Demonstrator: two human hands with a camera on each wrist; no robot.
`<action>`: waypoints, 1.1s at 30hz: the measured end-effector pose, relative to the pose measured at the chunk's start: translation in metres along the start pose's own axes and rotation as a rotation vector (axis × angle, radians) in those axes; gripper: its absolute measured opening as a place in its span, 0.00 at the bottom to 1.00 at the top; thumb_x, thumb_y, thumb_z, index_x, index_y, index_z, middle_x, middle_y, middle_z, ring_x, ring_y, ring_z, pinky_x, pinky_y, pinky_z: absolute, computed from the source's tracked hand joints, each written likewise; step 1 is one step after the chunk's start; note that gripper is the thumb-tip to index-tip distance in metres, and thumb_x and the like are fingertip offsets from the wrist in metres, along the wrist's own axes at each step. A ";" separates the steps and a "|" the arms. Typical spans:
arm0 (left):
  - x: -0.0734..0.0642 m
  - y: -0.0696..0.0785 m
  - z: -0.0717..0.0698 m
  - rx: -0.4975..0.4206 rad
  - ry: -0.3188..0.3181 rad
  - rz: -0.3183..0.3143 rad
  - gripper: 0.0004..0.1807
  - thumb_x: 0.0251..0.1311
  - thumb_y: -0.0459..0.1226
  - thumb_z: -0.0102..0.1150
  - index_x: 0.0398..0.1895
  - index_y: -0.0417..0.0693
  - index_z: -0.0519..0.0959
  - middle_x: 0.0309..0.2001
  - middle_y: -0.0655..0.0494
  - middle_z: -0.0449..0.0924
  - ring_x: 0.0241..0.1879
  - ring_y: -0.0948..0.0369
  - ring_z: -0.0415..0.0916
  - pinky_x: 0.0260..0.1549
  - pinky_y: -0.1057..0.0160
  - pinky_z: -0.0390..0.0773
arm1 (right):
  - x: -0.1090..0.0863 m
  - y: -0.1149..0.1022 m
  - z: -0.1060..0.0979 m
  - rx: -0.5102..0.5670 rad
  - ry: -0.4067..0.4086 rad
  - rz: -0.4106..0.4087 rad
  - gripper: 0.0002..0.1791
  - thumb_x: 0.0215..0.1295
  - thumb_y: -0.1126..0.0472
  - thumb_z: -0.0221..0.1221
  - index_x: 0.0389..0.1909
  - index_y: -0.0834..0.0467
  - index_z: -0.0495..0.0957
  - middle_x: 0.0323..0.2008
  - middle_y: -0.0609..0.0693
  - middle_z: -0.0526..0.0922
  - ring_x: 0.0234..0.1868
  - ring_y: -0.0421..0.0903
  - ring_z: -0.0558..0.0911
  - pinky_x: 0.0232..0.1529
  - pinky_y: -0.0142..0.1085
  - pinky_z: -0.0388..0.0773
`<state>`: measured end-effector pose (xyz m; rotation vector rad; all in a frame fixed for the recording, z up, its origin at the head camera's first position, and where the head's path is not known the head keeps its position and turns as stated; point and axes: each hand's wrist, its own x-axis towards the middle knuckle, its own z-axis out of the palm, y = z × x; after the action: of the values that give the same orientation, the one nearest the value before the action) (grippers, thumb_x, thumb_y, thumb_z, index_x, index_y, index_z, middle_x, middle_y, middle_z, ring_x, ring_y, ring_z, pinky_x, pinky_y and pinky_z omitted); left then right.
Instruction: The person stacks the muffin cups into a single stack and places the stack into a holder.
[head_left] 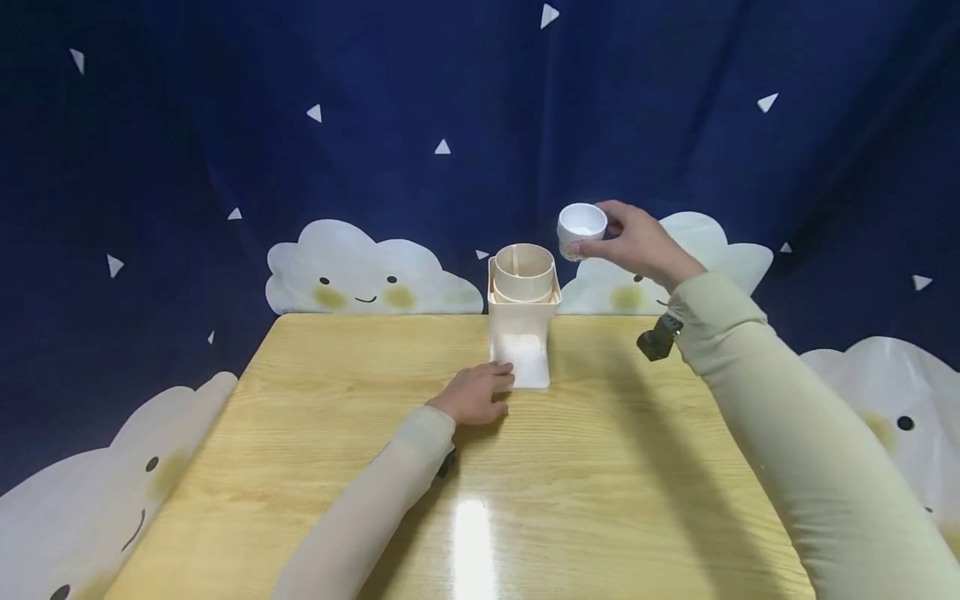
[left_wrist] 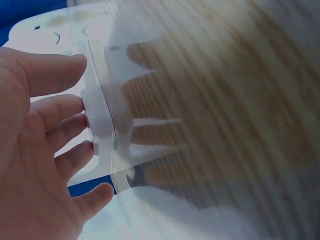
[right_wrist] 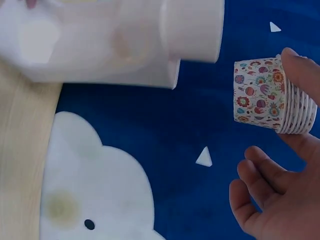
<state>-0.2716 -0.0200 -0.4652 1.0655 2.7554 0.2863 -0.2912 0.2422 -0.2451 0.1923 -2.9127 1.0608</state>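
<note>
A stack of small paper cups (right_wrist: 260,92), white with a colourful flower print, is pinched near the rims by my right hand (head_left: 641,243). It is held upright in the air, a little right of a cream plastic dispenser (head_left: 522,321). This dispenser stands at the table's far edge, with a round tube (head_left: 524,275) open at its top and a flat base below. My left hand (head_left: 474,393) touches the left side of that base with its fingertips, the fingers spread and nearly straight. In the right wrist view the remaining fingers of my right hand curve loosely below the stack.
The light wooden table (head_left: 360,467) ends just behind the dispenser. Beyond it hangs a dark blue curtain (head_left: 420,75) with white triangles and smiling clouds (head_left: 367,271). A black wrist camera (head_left: 658,337) sits under my right wrist.
</note>
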 end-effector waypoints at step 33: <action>0.011 0.005 0.008 -0.063 0.032 0.024 0.28 0.65 0.43 0.56 0.67 0.47 0.73 0.75 0.52 0.64 0.75 0.50 0.60 0.72 0.50 0.66 | 0.020 -0.011 0.056 0.177 -0.006 0.031 0.36 0.59 0.53 0.68 0.66 0.61 0.68 0.60 0.64 0.76 0.57 0.56 0.74 0.60 0.49 0.73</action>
<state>-0.2750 -0.0078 -0.4733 1.0883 2.7439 0.3941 -0.3090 0.1955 -0.2794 0.1558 -2.8349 1.3258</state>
